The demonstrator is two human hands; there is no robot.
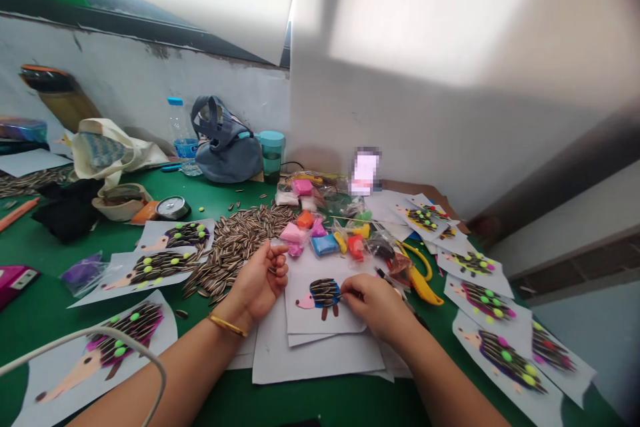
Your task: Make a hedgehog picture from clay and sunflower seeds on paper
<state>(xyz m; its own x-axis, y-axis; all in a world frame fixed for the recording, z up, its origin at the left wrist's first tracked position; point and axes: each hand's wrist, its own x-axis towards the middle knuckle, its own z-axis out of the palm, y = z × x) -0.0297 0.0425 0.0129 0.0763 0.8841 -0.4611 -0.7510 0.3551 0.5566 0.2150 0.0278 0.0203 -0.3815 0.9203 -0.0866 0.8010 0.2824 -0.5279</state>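
Observation:
A white sheet [300, 321] lies in front of me, bearing a clay hedgehog [324, 293] with a pink face, brown feet and a blue body covered in striped seeds. At the hedgehog's right edge, my right hand [373, 300] is closed in a pinch; what is between its fingertips is too small to make out. My left hand [263, 280] is palm up, left of the sheet, its fingers curled together around something hidden, beside a large pile of sunflower seeds [227, 240].
Packets of coloured clay, including a blue one [325, 244], sit behind the sheet. Yellow-handled scissors [425, 287] lie to the right. Finished hedgehog sheets [505, 357] line both sides. A bag [227, 157], bottle [183, 137] and teal-lidded cup [272, 155] stand behind. A white cable [125, 333] crosses the lower left.

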